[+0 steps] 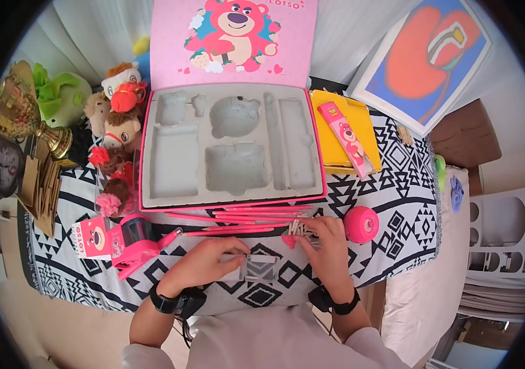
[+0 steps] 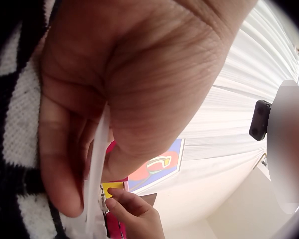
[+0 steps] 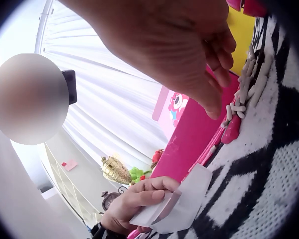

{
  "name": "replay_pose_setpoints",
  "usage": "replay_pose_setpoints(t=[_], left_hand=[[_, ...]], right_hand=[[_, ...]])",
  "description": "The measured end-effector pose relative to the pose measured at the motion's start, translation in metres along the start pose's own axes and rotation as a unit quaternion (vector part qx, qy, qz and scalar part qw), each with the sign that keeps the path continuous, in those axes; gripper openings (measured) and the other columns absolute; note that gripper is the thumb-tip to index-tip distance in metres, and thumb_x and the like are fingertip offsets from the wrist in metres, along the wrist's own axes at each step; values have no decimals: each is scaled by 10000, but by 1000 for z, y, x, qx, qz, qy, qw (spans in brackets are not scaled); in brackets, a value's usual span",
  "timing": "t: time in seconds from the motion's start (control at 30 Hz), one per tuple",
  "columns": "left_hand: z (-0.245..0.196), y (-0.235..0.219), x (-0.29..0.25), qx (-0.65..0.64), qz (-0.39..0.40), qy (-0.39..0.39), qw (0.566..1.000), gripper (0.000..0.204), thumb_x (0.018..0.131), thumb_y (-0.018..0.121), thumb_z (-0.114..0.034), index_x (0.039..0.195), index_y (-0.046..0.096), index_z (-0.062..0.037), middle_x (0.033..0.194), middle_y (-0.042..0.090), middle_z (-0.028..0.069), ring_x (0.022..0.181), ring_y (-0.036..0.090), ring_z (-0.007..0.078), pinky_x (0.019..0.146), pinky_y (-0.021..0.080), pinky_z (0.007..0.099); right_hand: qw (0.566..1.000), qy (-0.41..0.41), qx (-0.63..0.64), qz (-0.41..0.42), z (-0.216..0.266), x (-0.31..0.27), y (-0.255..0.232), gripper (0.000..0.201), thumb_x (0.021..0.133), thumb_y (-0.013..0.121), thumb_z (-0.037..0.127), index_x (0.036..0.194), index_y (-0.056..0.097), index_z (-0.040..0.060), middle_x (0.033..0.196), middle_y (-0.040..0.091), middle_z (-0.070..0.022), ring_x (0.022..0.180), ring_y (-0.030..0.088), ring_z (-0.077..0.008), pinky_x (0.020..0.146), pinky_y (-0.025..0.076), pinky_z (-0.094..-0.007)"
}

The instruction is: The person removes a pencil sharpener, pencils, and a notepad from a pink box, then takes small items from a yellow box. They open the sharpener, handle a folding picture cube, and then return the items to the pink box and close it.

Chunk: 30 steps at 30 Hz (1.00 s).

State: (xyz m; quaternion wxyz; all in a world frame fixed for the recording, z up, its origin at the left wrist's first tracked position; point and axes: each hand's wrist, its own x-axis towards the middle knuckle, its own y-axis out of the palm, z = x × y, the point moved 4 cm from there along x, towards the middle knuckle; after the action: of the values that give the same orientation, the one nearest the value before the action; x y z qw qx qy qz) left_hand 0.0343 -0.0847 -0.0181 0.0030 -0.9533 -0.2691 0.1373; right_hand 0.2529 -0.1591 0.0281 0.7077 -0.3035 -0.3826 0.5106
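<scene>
My left hand pinches the edge of a translucent plastic box between thumb and fingers, low over the cloth. In the right wrist view the box shows frosted white walls. My right hand hovers at a pile of small whitish sticks, its fingers loosely bent and its thumb apart from them. Nothing shows between those fingers in the right wrist view. Beside the sticks lies a small pink piece. Several pink pencils lie left of the pile.
A pink gift box with a grey moulded insert stands behind, lid raised. Right of my right hand is a round pink object; a yellow box lies behind it. A pink sharpener-like device and plush toys are at left.
</scene>
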Motion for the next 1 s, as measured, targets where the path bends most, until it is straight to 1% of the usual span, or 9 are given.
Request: replay_pose_setpoints(t=[0.53,0.6,0.63,0.7,0.73,0.8,0.83,0.87,1.0], left_hand=[[-1,-1,0,15,-10,13,1000,209,873,599,-81,1061,615,9,976,682,135,936,674,235,817,507,322],[1,0,0,16,-8,6,1000,208,873,599,-81,1061,616,8,972,682,135,938,674,237,815,507,322],[2,0,0,11,-5,10,1000,207,884,592,-63,1076,614,11,976,675,116,924,662,199,833,505,308],[1,0,0,8,-1,16,1000,207,895,586,-45,1091,613,14,980,667,96,911,649,161,851,503,294],[0,0,-1,14,-2,10,1000,205,895,587,-45,1090,613,14,976,667,96,910,648,160,847,502,292],[-1,0,0,21,-4,4,1000,203,895,588,-44,1089,612,13,972,666,96,909,647,159,844,501,291],[-2,0,0,18,-7,9,1000,206,885,596,-64,1075,615,13,968,674,114,918,660,198,827,504,309],[-2,0,0,15,-11,13,1000,211,875,604,-83,1062,617,14,965,682,132,926,672,236,811,507,326],[-1,-1,0,14,-13,14,1000,212,877,609,-87,1064,618,13,966,682,132,922,671,235,809,506,328]], right_hand=[[999,-32,33,-1,6,-2,10,231,711,713,-29,879,580,58,967,610,-94,886,539,-308,780,452,-378],[989,-17,145,6,12,-7,8,222,718,707,-20,885,592,69,934,619,-72,845,550,-298,767,459,-364],[989,-16,146,8,18,-10,7,222,718,707,-20,885,592,69,934,619,-72,845,550,-298,767,459,-364],[974,-90,160,133,37,-19,15,223,719,731,1,904,631,74,895,632,-46,807,592,-250,703,477,-316],[974,-91,159,132,40,-22,17,223,719,731,1,904,631,74,895,632,-46,807,592,-250,703,477,-316],[963,-172,108,176,52,-29,29,227,723,743,44,924,645,82,883,622,-34,799,588,-237,706,477,-323],[963,-191,81,172,52,-31,34,213,718,747,76,909,652,85,863,603,-29,784,578,-234,697,473,-327],[963,-191,83,173,52,-32,35,213,718,747,76,909,652,85,863,603,-29,784,578,-234,697,473,-327],[956,-206,56,201,53,-32,37,203,720,720,79,915,663,78,866,577,-23,776,550,-222,703,461,-317]])
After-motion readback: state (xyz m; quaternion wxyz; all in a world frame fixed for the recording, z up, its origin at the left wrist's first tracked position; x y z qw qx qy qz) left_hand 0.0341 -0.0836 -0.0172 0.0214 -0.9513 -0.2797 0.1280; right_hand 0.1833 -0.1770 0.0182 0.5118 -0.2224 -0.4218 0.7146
